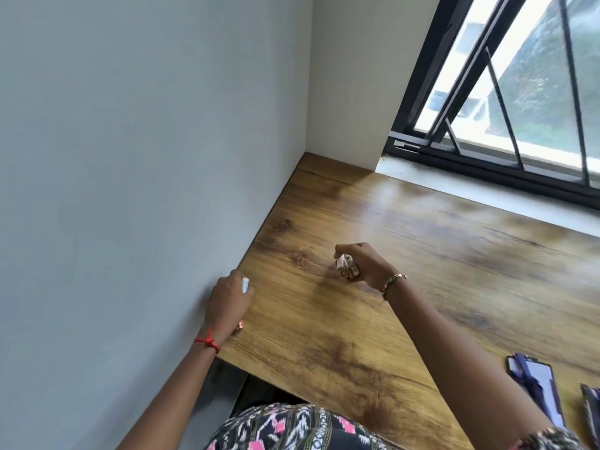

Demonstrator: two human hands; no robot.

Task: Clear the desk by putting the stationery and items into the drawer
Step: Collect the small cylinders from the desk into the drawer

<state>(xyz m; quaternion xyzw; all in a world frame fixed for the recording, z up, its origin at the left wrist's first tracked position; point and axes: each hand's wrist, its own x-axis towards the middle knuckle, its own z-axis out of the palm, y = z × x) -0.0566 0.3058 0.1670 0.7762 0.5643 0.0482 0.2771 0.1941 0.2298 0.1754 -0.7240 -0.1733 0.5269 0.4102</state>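
My left hand (229, 303) is curled at the desk's left edge by the wall, holding a small item; a white tip (245, 285) shows above the fingers and a reddish end (240, 325) below the palm. My right hand (362, 261) hovers over the wooden desk (406, 303) and grips a small white and orange packet (347, 267) in its fingers. No drawer is in view.
A dark blue clipboard-like item with paper (535, 388) and another dark item (591, 407) lie at the desk's front right. A grey wall runs along the left. A window with black bars (506, 92) and a white sill stand beyond the desk.
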